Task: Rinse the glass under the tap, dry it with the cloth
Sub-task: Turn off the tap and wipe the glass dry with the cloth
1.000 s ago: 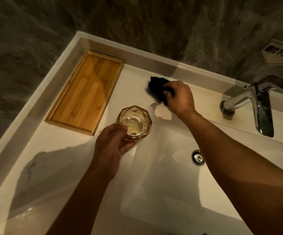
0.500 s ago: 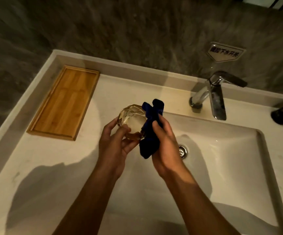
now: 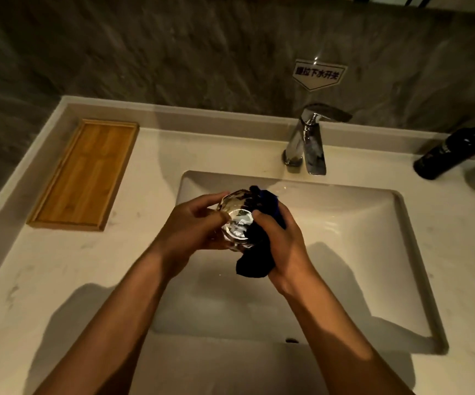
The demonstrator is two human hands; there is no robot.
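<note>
A faceted clear glass is tilted on its side above the white basin, its base turned towards me. My left hand grips it from the left. My right hand holds a dark blue cloth pressed against the glass's right side; the cloth wraps behind the glass and hangs below it. The chrome tap stands at the back of the basin, and no water can be seen running from it.
A wooden tray lies on the counter at the left. A dark bottle lies at the back right. A sign is fixed on the stone wall above the tap. The basin's drain is hidden by my hands.
My right hand picked the cloth up off the counter and brought it to the glass. Both hands moved over the basin, and the glass tipped onto its side.
</note>
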